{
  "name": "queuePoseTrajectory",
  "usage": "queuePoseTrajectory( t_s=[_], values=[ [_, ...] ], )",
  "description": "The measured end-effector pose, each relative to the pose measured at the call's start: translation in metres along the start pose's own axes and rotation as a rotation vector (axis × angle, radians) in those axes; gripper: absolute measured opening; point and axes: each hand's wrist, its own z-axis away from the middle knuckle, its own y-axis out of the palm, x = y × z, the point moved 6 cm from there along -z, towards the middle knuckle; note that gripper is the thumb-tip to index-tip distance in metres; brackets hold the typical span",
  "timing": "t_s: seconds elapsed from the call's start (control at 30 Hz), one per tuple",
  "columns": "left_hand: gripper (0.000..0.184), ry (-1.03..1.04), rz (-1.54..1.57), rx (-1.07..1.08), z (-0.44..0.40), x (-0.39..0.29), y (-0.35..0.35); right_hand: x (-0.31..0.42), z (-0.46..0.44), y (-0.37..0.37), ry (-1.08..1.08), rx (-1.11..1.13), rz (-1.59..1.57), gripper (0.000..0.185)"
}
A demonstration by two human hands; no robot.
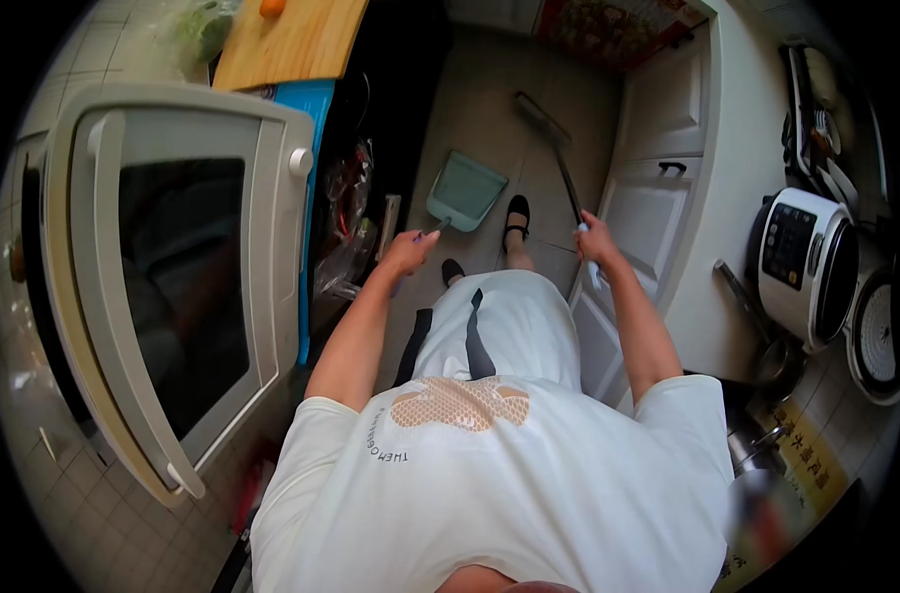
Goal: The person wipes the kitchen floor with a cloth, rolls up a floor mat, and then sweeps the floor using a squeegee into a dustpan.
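My left hand (408,253) is closed round the handle of a pale green dustpan (468,191), whose pan hangs over the floor just ahead of my feet. In my right hand (595,241) is the light-coloured grip of a broom (568,181). Its dark shaft slants forward and to the left, and the broom head (542,116) is at the tiled floor, beyond the dustpan and to its right. Dustpan and broom head are apart.
White cabinets (653,212) line the right side, below a counter with a white rice cooker (802,259). At the left stand a white oven-like appliance (272,287) and a wooden board (290,42). My shoe (516,219) is on the floor (480,99).
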Motion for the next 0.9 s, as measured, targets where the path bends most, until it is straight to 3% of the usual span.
queuePoseTrajectory(
  t_s=[0.2,0.27,0.33,0.37,0.5,0.53,0.67,0.8,0.9],
  values=[
    [0.041,0.013,-0.042,0.006,0.008,0.05,0.009,-0.023,0.001,0.065,-0.013,0.014,0.156,0.055],
    [0.041,0.012,-0.059,0.006,0.008,0.056,0.011,-0.015,0.05,0.089,0.039,0.048,0.133,0.053],
    [0.041,-0.035,-0.004,0.017,0.015,0.058,0.018,-0.039,0.068,0.12,-0.155,0.028,0.347,0.052],
    [0.041,-0.038,0.005,0.013,0.016,0.06,0.021,-0.039,0.094,0.127,-0.072,0.099,0.288,0.052],
    [0.041,-0.046,-0.014,-0.024,0.019,0.065,0.028,-0.021,0.153,0.116,0.204,0.324,0.167,0.055],
    [0.041,-0.032,-0.019,-0.031,0.02,0.064,0.03,-0.036,0.147,0.113,0.105,0.277,0.238,0.056],
    [0.042,-0.029,-0.042,-0.049,0.029,0.08,0.027,-0.03,0.14,0.078,0.045,0.202,0.183,0.056],
    [0.041,-0.069,0.026,-0.046,0.058,0.099,0.028,-0.001,0.088,0.06,-0.176,0.019,0.444,0.056],
    [0.04,-0.088,0.052,-0.073,0.078,0.119,0.028,0.033,0.054,0.058,-0.142,0.039,0.481,0.055]
  ],
)
